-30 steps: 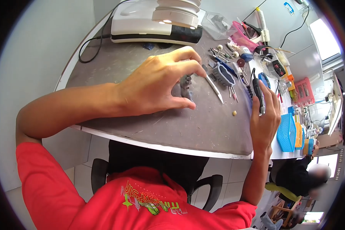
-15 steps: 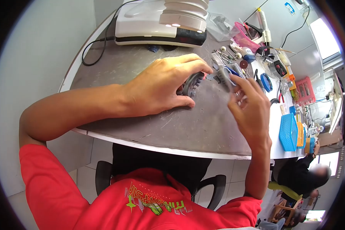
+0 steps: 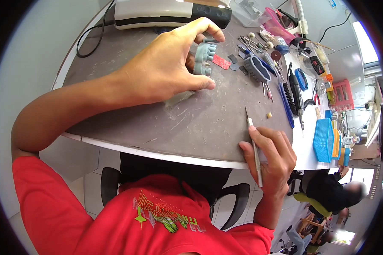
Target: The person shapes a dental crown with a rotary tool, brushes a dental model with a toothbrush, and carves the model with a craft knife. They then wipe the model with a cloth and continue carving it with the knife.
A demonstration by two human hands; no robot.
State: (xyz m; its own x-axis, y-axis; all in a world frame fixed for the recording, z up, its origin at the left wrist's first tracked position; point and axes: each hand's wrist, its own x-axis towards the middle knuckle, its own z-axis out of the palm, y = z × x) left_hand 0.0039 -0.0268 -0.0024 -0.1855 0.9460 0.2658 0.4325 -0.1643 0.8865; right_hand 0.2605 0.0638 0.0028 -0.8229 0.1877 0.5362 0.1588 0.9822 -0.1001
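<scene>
My left hand (image 3: 161, 61) is closed around a pale grey-green dental model (image 3: 203, 55), with its row of teeth facing right between thumb and fingers. Part of the model is hidden by the palm. In my right hand (image 3: 278, 155), low near the table's front edge, is a slim metal craft knife (image 3: 257, 163), its pointed blade directed up and away from me. A second, darker grey dental model piece (image 3: 258, 69) rests beside the tools. Between the two models lies a red strip (image 3: 221, 62), and a small yellowish tooth-like piece (image 3: 269, 115) sits right of the blade.
A white machine (image 3: 153, 15) stands at the back. Burs and loose tools crowd the right side, near a handpiece (image 3: 297, 91) with a coiled cord. Farther right are a blue basket (image 3: 323, 140) and a red basket (image 3: 342, 95). Another person (image 3: 327, 191) sits at far right.
My right hand has let go of the grey model piece by the tools, moved down toward me and taken the craft knife. The model in my left hand has turned, now showing its teeth.
</scene>
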